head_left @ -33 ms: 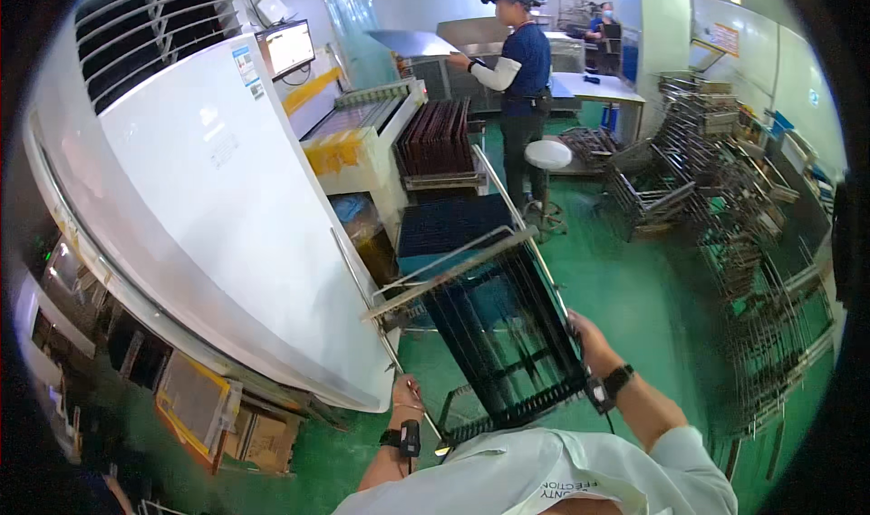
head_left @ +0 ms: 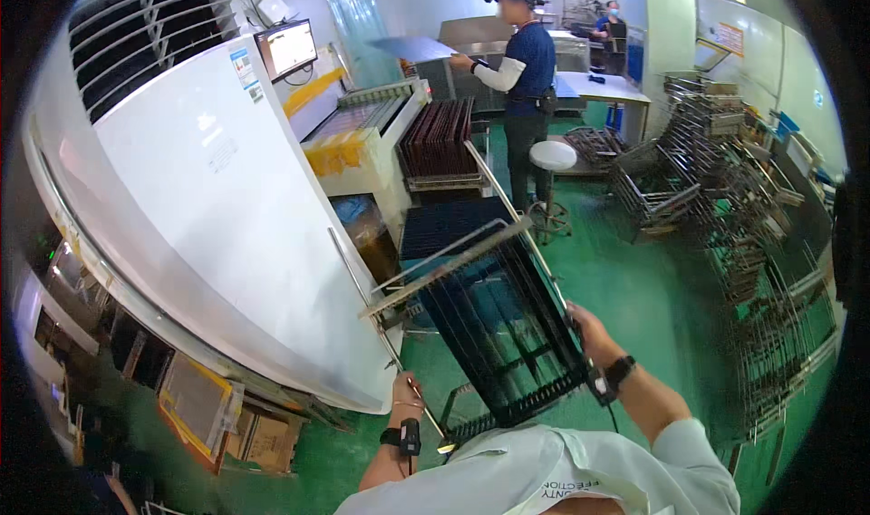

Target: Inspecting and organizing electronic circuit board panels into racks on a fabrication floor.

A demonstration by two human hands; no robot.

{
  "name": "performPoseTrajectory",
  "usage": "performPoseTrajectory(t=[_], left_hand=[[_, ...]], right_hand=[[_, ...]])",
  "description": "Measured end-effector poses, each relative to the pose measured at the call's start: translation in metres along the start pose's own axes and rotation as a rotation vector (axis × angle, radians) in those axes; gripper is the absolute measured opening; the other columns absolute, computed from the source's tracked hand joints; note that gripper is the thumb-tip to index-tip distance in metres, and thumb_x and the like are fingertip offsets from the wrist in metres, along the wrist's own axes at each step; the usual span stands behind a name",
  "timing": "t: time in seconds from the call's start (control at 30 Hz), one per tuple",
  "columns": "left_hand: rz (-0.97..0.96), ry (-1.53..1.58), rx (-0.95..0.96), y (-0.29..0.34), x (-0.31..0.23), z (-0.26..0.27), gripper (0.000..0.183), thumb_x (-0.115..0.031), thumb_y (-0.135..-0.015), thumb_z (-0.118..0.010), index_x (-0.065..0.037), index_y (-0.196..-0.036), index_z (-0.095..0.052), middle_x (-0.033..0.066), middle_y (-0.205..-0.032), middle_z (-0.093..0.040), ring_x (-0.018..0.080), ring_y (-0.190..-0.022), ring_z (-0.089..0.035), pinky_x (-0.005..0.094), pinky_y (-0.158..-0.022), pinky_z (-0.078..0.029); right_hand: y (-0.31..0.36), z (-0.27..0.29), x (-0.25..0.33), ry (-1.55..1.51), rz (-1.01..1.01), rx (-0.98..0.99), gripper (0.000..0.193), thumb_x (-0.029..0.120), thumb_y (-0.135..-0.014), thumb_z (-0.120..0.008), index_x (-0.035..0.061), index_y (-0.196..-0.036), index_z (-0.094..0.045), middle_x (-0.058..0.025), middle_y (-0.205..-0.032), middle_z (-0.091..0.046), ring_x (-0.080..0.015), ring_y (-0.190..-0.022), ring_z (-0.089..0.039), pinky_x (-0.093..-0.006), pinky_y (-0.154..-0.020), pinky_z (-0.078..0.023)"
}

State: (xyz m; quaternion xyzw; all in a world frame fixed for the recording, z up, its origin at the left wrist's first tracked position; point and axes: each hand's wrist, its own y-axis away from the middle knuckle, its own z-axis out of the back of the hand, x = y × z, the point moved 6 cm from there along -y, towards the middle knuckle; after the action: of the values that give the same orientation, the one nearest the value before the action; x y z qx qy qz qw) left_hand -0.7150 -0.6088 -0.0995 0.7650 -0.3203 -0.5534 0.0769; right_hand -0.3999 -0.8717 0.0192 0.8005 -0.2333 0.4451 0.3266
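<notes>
I hold a metal rack (head_left: 399, 308) of dark slotted panels in front of my body, tilted away from me. My left hand (head_left: 408, 393) is closed round the thin metal rod on its left side. Along the right side, my right hand (head_left: 591, 338) grips the rack's rail, with its fingers partly hidden behind the frame. The dark panels (head_left: 503, 334) stand side by side in the rack, and a toothed strip (head_left: 530, 402) runs along its near end. Just beyond it is another stack of dark panels (head_left: 453, 229).
A large white air conditioner (head_left: 217, 189) fills the left. Ahead is a conveyor machine (head_left: 362, 121) beside a rack of dark red panels (head_left: 437, 139). A co-worker (head_left: 526, 71) holds a flat sheet (head_left: 417, 49) near a round stool (head_left: 553, 156). Empty metal racks (head_left: 698, 152) pile up at right.
</notes>
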Motion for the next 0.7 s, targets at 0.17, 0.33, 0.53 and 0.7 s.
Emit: performPoseTrajectory(t=[0.17,0.33,0.53,0.7], left_hand=[[-0.031,0.273,-0.08,-0.052,-0.055,-0.081,0.015,-0.012,-0.073,-0.052,-0.01,-0.061,-0.043,0.0029,-0.056,-0.043,0.0149,-0.05,-0.041,0.028,-0.045,-0.034],[0.184,0.537,-0.167,-0.093,-0.055,-0.125,0.014,-0.017,-0.076,-0.053,-0.009,-0.068,-0.046,0.0062,-0.065,-0.049,0.0187,-0.055,-0.045,0.0316,-0.053,-0.04],[0.144,0.622,-0.222,-0.136,-0.034,-0.217,0.02,-0.024,-0.07,-0.058,-0.007,-0.067,-0.048,0.0064,-0.065,-0.049,0.0209,-0.055,-0.046,0.0322,-0.055,-0.042],[-0.054,0.653,-0.53,-0.172,-0.058,-0.282,0.017,-0.016,-0.071,-0.059,-0.008,-0.063,-0.047,0.0047,-0.056,-0.048,0.0188,-0.052,-0.046,0.0317,-0.05,-0.044]], right_hand=[[-0.126,-0.058,0.117,0.097,-0.008,0.426,0.043,0.03,-0.089,-0.047,0.0064,-0.125,-0.045,-0.0031,-0.11,-0.055,-0.0141,-0.1,-0.05,-0.0292,-0.087,-0.039],[-0.246,-0.086,0.185,0.262,-0.118,0.691,0.046,0.035,-0.089,-0.047,0.0052,-0.124,-0.045,-0.0035,-0.107,-0.057,-0.0135,-0.096,-0.052,-0.0285,-0.086,-0.041],[-0.44,-0.102,0.191,0.311,-0.344,1.079,0.048,0.04,-0.09,-0.045,0.007,-0.125,-0.045,-0.0066,-0.114,-0.055,-0.0141,-0.102,-0.051,-0.0278,-0.09,-0.038],[-0.579,-0.119,0.193,0.623,-0.346,0.841,0.046,0.04,-0.09,-0.046,0.0074,-0.123,-0.046,-0.0074,-0.105,-0.055,-0.0172,-0.089,-0.052,-0.0295,-0.079,-0.043]])
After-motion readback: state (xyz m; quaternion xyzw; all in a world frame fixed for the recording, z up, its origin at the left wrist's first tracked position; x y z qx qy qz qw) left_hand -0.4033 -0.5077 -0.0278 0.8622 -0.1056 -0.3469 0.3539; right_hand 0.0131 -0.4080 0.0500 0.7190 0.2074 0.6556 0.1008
